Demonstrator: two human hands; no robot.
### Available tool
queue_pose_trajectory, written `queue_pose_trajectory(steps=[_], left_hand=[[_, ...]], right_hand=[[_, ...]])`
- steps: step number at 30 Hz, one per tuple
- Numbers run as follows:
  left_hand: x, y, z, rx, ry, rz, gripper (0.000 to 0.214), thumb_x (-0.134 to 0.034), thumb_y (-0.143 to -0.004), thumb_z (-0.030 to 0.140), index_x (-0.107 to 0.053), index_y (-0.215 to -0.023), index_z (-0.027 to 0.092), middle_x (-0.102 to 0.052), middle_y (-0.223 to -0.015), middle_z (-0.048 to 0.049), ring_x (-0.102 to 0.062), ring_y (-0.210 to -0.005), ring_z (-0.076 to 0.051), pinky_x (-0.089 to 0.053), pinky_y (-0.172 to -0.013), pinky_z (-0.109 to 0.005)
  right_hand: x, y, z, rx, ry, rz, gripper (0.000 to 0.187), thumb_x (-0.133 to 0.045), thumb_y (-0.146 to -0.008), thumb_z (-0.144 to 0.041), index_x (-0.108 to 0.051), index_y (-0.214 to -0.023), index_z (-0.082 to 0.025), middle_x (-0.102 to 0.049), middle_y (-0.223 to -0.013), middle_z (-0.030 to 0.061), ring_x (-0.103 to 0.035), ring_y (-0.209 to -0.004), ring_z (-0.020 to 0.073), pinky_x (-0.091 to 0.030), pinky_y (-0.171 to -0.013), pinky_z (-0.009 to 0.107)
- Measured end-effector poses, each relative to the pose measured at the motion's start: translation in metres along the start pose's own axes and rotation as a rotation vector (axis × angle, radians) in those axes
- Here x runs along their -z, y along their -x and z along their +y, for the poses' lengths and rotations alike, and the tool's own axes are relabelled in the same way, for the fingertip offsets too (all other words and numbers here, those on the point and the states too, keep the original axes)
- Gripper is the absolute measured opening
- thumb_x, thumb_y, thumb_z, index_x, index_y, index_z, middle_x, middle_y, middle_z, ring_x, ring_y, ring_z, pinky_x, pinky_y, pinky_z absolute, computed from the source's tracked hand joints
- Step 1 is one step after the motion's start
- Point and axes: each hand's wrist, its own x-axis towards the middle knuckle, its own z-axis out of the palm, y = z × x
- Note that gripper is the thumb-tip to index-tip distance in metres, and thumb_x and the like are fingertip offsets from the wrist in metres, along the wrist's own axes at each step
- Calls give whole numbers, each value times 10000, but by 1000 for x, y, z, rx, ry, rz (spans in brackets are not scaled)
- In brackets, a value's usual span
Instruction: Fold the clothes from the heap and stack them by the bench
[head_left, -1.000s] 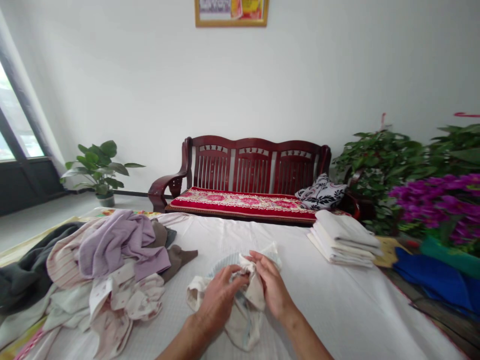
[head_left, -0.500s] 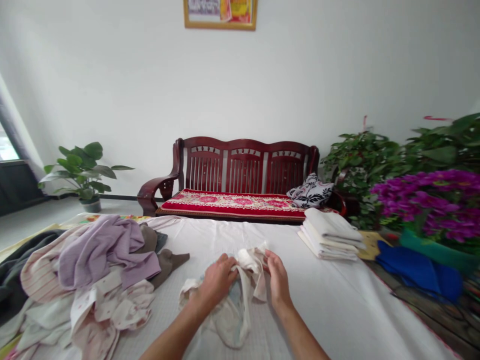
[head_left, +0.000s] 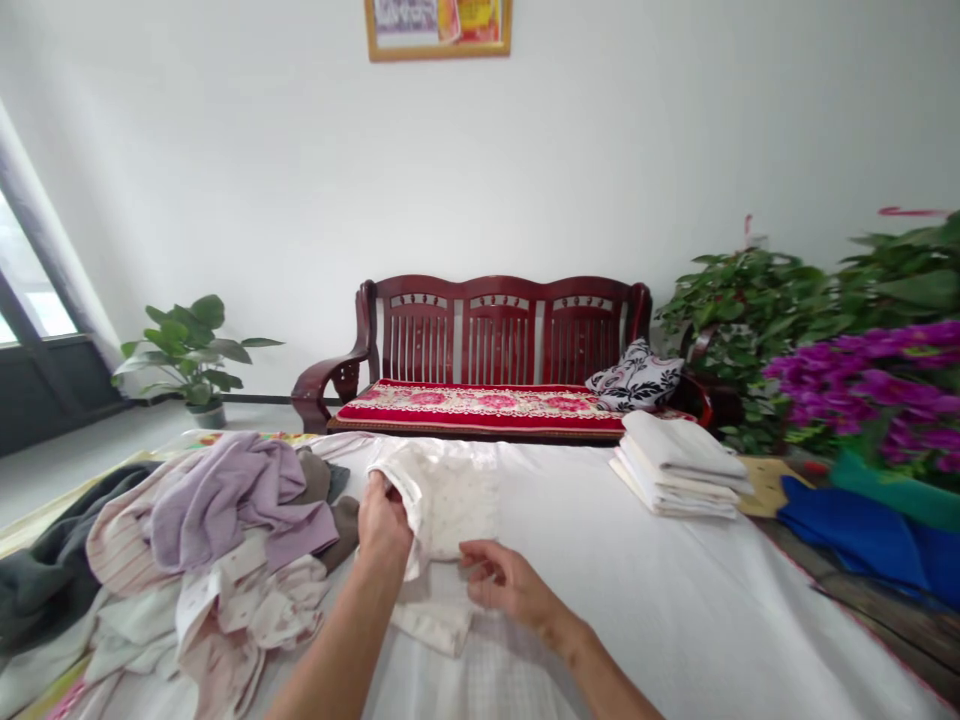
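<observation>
A small off-white garment (head_left: 457, 505) with a faint print lies partly spread on the white cloth (head_left: 675, 610) before me. My left hand (head_left: 384, 528) grips its opening at the left edge, raising the fabric there; some fingertips are hidden inside. One sleeve-like part (head_left: 435, 625) sticks out toward me, below the body of the garment. By the lower right edge is my right hand (head_left: 504, 582), its fingers loosely bent and apart, with the index fingertip at the fabric's edge. I see nothing held in it.
On the left is a heap of rumpled clothes, a lilac one (head_left: 225, 500) on top. A stack of folded white clothes (head_left: 679, 465) stands at the right, beside a blue cloth (head_left: 862, 535) and purple flowers (head_left: 885, 385). Behind is a wooden bench (head_left: 499, 330).
The bunched garment has been spread out farther back and to the left. My left hand moved left and away to its opening; my right hand came left and toward me. The view shifted slightly.
</observation>
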Motion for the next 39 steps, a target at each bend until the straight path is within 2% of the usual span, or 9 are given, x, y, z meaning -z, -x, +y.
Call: queue_pose_trajectory(steps=[3, 7, 16, 20, 23, 27, 30, 33, 39], left_hand=[[-17, 20, -8, 50, 131, -30, 212, -525, -929, 348, -668, -937, 192, -727, -845, -30, -714, -825, -169, -559, -840, -300], [-31, 43, -5, 68, 213, -95, 157, -563, -920, 311, -652, -982, 198, -737, -920, -34, -712, -818, -157, -558, -836, -290], [-50, 76, 13, -72, 208, -317, 318, -804, -676, 268, -539, -839, 202, -665, -789, 51, -655, -722, -85, -520, -767, -206], [-45, 64, 30, -235, 38, -326, 347, -783, -692, 351, -517, -871, 216, -641, -841, 44, -642, -765, -103, -521, -791, -255], [-33, 44, 51, -542, -245, -300, 272, -729, -741, 358, -544, -885, 220, -613, -856, 34, -614, -771, -123, -516, -801, -286], [-20, 14, 80, -1079, -798, -191, 164, -688, -788, 344, -634, -869, 213, -581, -892, -5, -565, -818, -162, -469, -837, -309], [-20, -3, 92, -1277, -947, -63, 167, -662, -821, 378, -671, -872, 219, -572, -999, -50, -533, -1017, -227, -405, -979, -385], [-25, -10, 97, -1270, -936, -41, 172, -667, -804, 388, -668, -848, 222, -578, -1108, -68, -503, -1116, -247, -377, -1026, -396], [-44, 8, 131, -1082, -839, -206, 213, -687, -769, 411, -632, -791, 206, -576, -687, 48, -498, -645, -124, -416, -626, -210]], right_hand=[[-26, 5, 1, -67, 42, -116, 840, -823, -581, -259, -525, -1366, -239, -620, -1175, 80, -604, -872, 182, -481, -772, 335], [-59, 9, 3, -84, -2, 42, 1002, -843, -517, -293, -429, -1428, -232, -570, -1250, 93, -576, -953, 225, -487, -791, 352], [-83, -10, -11, -5, -225, 402, 396, -690, -708, -519, -694, -967, -219, -706, -853, 31, -617, -837, 237, -494, -748, 349], [-51, -12, -36, 1, -452, 560, 325, -632, -724, -451, -684, -957, -230, -721, -853, 23, -639, -776, 216, -499, -654, 303], [-5, -10, -61, 78, -481, 699, 292, -626, -723, -454, -655, -900, -223, -708, -779, 5, -622, -695, 202, -483, -608, 289], [53, -5, -103, 410, 94, 854, 262, -549, -838, -407, -679, -951, -210, -723, -886, 26, -617, -829, 210, -470, -733, 292], [78, -4, -133, 529, 450, 895, 291, -514, -874, -386, -701, -1003, -204, -736, -899, 36, -630, -795, 204, -461, -739, 298], [90, -4, -155, 543, 701, 903, 305, -532, -882, -402, -728, -1024, -216, -754, -884, 40, -657, -785, 208, -459, -737, 300], [105, 22, -194, 683, 807, 1071, 317, -578, -883, -473, -758, -950, -222, -746, -802, 23, -659, -726, 192, -455, -677, 279]])
